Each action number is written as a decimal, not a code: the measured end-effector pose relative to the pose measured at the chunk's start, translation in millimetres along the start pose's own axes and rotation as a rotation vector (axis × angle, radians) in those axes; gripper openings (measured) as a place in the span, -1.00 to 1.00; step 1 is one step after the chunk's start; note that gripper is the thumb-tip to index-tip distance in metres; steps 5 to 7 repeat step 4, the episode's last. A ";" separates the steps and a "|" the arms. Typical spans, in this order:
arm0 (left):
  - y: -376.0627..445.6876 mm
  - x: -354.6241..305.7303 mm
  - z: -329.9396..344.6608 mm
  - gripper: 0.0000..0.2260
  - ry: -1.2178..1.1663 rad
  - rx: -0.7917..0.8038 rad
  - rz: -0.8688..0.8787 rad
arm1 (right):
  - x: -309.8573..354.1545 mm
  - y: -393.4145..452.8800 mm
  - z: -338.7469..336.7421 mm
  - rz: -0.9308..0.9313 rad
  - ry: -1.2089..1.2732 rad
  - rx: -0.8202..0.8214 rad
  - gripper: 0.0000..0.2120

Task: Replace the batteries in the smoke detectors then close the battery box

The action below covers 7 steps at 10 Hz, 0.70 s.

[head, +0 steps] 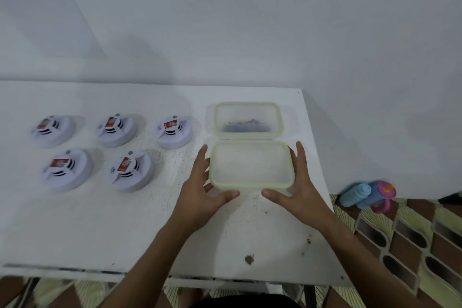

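Nearest the camera, the white, scuffed tabletop (125,227) carries all task items. On its right part, the clear rectangular plastic battery box (248,120) with a pale green rim stands open, dark contents lying blurred inside. Just in front of it is the matching clear plastic lid with a pale green seal (252,166), held between both hands. The left hand (200,192) grips the lid's left edge, thumb on the near rim and fingers along the side. The right hand (298,187) holds the right edge likewise. Each grip is moderately wide, taken on the lid.

Five round white plastic smoke detectors (131,170) with red labels sit in two rows, well apart to the left.

Judgement: the lid looks light, thin and somewhat flexible, with a smooth surface likely to slip. Hold at opposite rim edges suits it. Seating probably needs even pressure around the seal. The detectors appear rigid, best taken around the circular housing.
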<state>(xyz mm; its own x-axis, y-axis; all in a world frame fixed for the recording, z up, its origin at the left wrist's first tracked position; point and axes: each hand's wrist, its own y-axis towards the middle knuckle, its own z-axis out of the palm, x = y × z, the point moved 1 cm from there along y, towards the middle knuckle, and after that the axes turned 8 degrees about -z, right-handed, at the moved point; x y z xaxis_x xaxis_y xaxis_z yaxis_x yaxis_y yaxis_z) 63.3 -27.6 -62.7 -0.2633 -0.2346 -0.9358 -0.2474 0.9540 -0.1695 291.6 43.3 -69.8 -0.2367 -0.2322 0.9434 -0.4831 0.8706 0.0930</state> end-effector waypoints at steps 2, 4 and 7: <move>12.2 0.1 -0.9 0.01 -0.012 0.010 -0.024 | 4.7 10.3 -1.6 0.025 -0.018 0.022 0.14; 10.2 -3.9 -7.6 -0.04 0.029 0.001 -0.004 | 12.0 11.0 6.2 0.063 -0.135 -0.014 0.17; 10.2 -3.9 -7.6 -0.04 0.029 0.001 -0.004 | 12.0 11.0 6.2 0.063 -0.135 -0.014 0.17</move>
